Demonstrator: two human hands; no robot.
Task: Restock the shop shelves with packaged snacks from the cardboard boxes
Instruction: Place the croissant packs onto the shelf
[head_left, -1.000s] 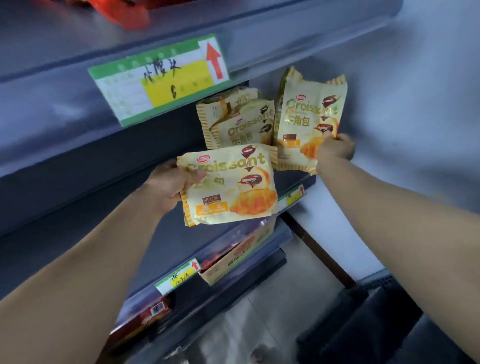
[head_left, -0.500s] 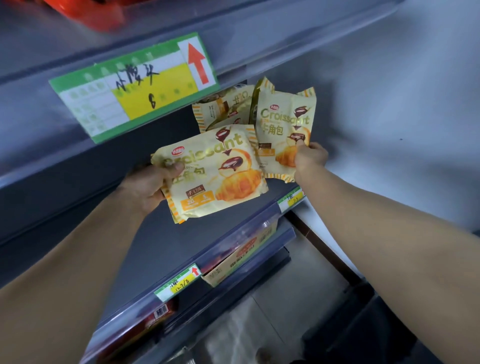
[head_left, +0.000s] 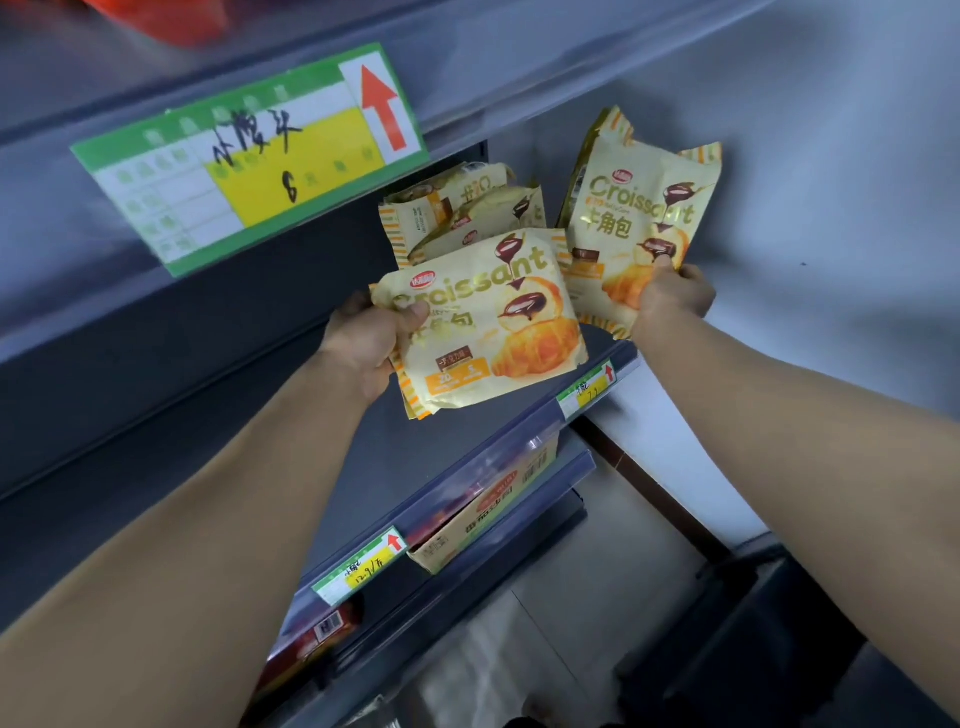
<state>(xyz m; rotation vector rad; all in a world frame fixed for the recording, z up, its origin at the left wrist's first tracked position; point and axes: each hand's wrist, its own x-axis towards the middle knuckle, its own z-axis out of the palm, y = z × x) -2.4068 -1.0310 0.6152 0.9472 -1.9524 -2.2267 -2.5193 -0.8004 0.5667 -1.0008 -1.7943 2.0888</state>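
Two glossy, pillowy packs over your smooth grey metal shelf (head_left: 395, 457): front croissant pack (head_left: 498, 332) tilted, your left hand (head_left: 363, 338) fingers curled round its left edge; upright croissant pack (head_left: 639, 218) by the wall, pinched low by your right hand (head_left: 672, 301).

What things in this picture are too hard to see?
All in the head view:
- Back croissant packs: partly covered by the pack in the left hand; count unclear.
- Red item up top: cut by the top edge, blurred.
- Cardboard box below: half behind the shelf rail.
- Green price label: small print blurred.
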